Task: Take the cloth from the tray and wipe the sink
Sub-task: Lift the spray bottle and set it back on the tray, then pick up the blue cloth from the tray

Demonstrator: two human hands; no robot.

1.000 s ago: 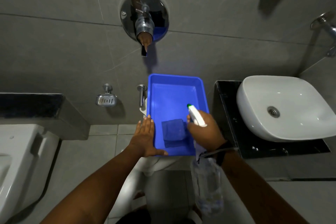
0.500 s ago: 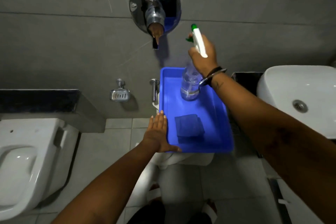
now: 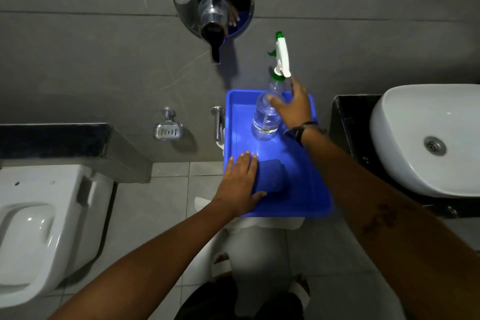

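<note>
A blue tray [image 3: 306,189] rests on a white support in front of me. In its near part lies a folded dark blue cloth [image 3: 272,176]. My left hand [image 3: 239,184] lies flat across the tray's left rim and the cloth's left edge, thumb along the cloth's near side. A clear spray bottle [image 3: 265,122] with a white and green head stands upright at the tray's far end. My right hand [image 3: 293,106] is beside it with fingers spread, thumb against the bottle. The white sink [image 3: 415,138] is at the right.
The sink sits on a black counter [image 3: 348,125]. A chrome wall tap [image 3: 213,0] projects above the tray, with a soap holder [image 3: 167,131] to its lower left. A white toilet [image 3: 39,228] stands at the left below a black ledge [image 3: 52,140]. Grey floor tiles lie below.
My right hand lifted the spray bottle, stood it at the tray's far end and has loosened its fingers. My left hand slid from the tray's rim onto the cloth's edge.
</note>
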